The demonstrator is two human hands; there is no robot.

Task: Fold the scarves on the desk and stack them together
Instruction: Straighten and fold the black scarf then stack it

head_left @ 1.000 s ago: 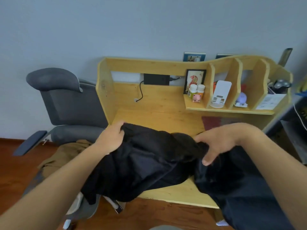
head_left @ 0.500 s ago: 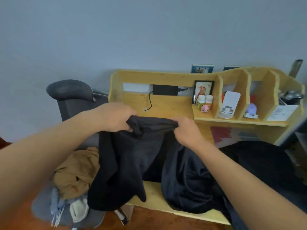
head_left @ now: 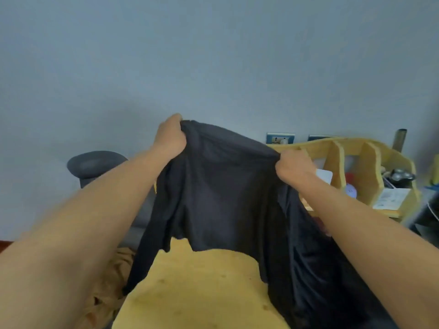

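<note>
The left hand (head_left: 169, 138) and right hand (head_left: 293, 166) are each clamping curled fingers round the top edge of the black scarf (head_left: 223, 193), holding it up in front of the wall. The edge is stretching between the two fists, the left one higher. Below the fingers the cloth is hanging in a loose sheet, its lower hem just above the desk (head_left: 202, 286); under the right wrist more black fabric is trailing down to the desk's near right side.

The scarf is looking thin, soft and light, with no stiffness of its own, so it will likely sag and bunch wherever it is not held. Pinching it at the two top corners, as now, seems the best hold for letting it drape flat before folding. The fabric has a slight sheen and may slide.

Compared with half a second ago, both hands are higher and further apart, and the cloth that was bunched between them is now spreading open and lifting off the desk.
</note>
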